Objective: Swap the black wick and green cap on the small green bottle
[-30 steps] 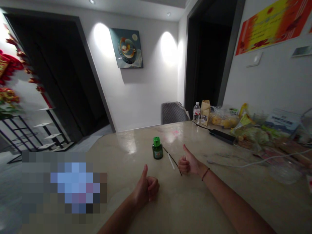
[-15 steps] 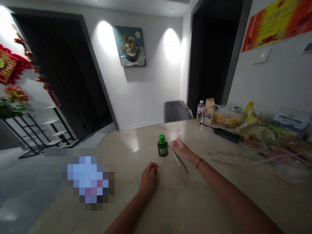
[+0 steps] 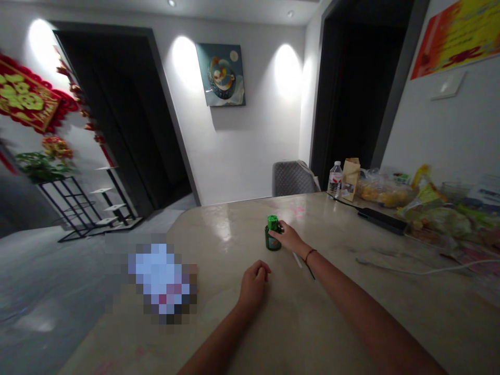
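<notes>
A small dark green glass bottle (image 3: 273, 242) with a bright green ridged cap (image 3: 272, 223) stands upright on the table. My right hand (image 3: 288, 236) is closed around its upper part from the right, the thumb on the near side just below the cap. The far fingers are partly hidden. My left hand (image 3: 254, 281) rests on the table nearer to me, curled into a loose fist with nothing visible in it. Beneath my right wrist lie a thin white stick (image 3: 298, 260) and a thin black stick (image 3: 310, 271), both partly covered by the hand.
The stone-look table (image 3: 219, 312) carries a water bottle (image 3: 335, 179), a paper bag (image 3: 350, 179), a black power strip (image 3: 382, 221), a white cable (image 3: 414, 273) and plastic food bags (image 3: 437, 213) along its right side. Behind it stands a grey chair (image 3: 294, 178). A blurred-out patch (image 3: 160, 278) covers the left edge.
My right hand has moved left onto the green bottle and closed on it; before, it hovered just right of it, fingers curled. My left hand stays curled. The whole view has shifted slightly.
</notes>
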